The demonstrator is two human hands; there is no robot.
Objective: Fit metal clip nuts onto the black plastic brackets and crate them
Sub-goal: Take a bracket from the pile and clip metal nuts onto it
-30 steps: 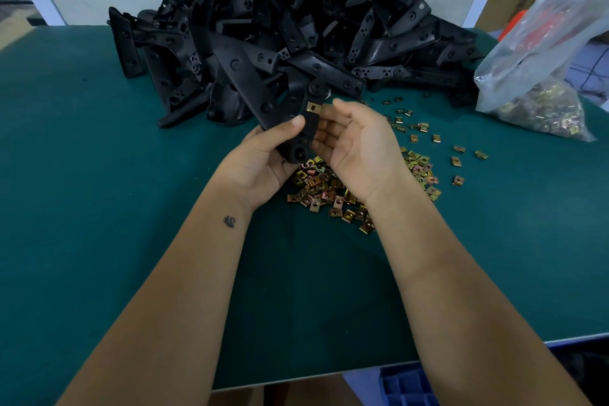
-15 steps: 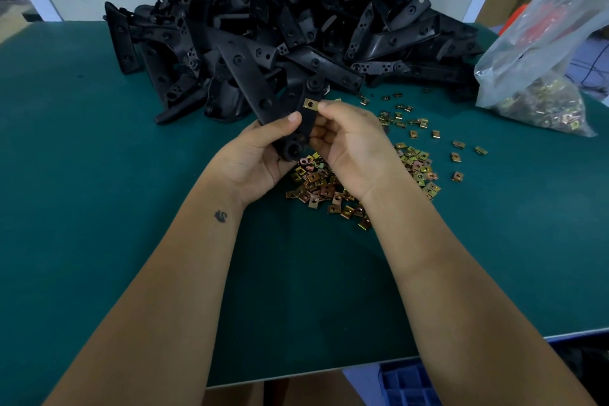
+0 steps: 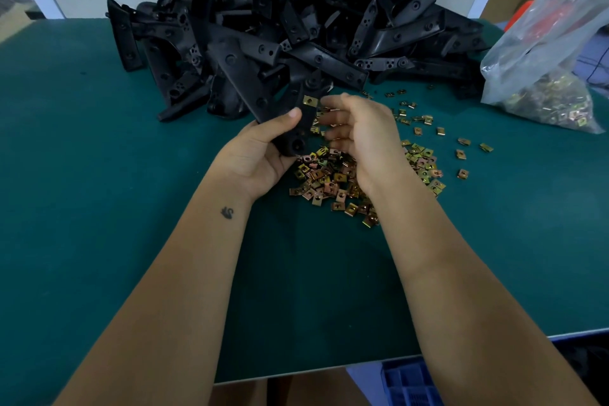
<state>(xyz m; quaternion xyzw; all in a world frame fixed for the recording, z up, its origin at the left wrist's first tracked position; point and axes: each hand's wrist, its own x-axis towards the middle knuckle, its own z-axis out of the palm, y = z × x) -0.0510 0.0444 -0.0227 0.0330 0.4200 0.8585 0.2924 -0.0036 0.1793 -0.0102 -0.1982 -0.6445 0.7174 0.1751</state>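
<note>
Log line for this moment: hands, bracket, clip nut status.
left hand: grips black bracket | clip nut: seated on bracket's upper end | right hand: fingers loose beside bracket, holds nothing | loose clip nuts: on table

A dark green matte table top [image 3: 99,175] carries a heap of glossy black plastic brackets [image 3: 296,26] at its far edge. Brass-yellow metal clip nuts [image 3: 329,175], some tinged pink and green, lie mid-table. A clear plastic bag [image 3: 543,53] at the right edge shows red inside. A blue plastic crate [image 3: 412,382] sits below the near edge.
</note>
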